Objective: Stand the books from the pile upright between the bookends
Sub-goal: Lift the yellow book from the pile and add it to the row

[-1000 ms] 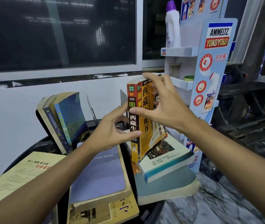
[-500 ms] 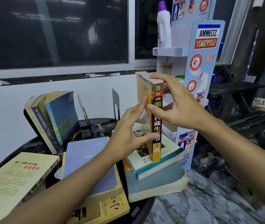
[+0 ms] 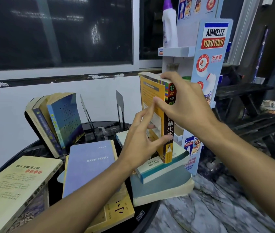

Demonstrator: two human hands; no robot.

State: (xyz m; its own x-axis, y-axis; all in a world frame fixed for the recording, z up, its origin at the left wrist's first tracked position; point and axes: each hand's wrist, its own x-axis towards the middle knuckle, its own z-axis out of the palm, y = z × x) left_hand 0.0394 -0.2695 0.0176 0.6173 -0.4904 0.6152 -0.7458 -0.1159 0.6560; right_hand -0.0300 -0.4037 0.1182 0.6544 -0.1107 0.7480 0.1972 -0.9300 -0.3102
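The yellow book (image 3: 160, 115) was gripped upright by both hands (image 3: 185, 106) — apparently next carried toward the bookends (image 3: 120, 106) at ten o'clock.

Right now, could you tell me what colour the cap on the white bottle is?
Purple cap, on the white bottle; head view.

light: dim indoor | glare: streaks on dark window (image 3: 57, 31) | edges: warped, floor blurred
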